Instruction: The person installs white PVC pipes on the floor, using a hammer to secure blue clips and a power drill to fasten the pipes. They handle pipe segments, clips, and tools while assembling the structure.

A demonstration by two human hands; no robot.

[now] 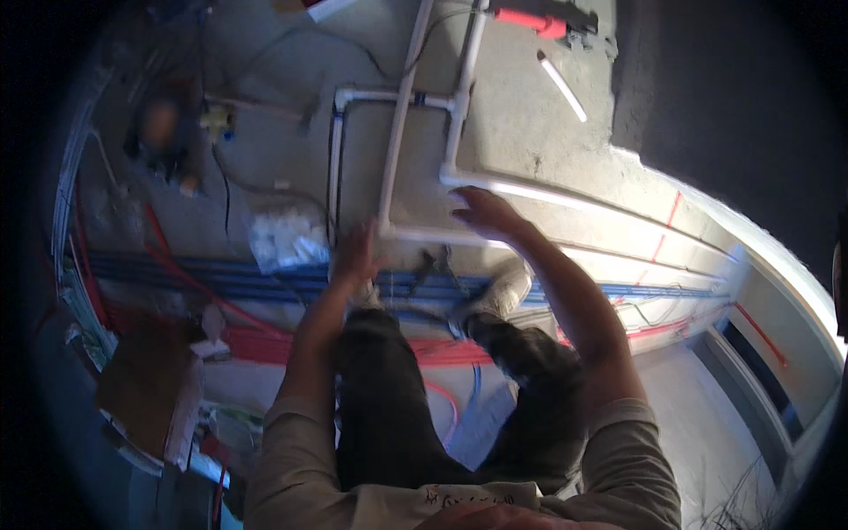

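My left hand [356, 258] hovers over the floor beside the lower elbow of a long white pipe [396, 163], thumb apart from the fingers and nothing visible in it. Its outline is slightly blurred. To the right, my right hand [488, 213] reaches out with fingers spread, just below the corner elbow of another white pipe [455, 146]. Whether either hand touches a pipe I cannot tell. Between the hands and my feet lies a dark plier-like tool [439, 268]. A clear plastic bag of white pieces [287, 238] rests left of my left hand.
Bundles of blue pipes [203, 278] and red pipes [265, 344] cross the floor beneath me. A red-handled tool [530, 21] and a short white pipe piece [562, 86] lie at the far right. An open cardboard box [146, 389] stands at lower left. Dark cables trail on the floor.
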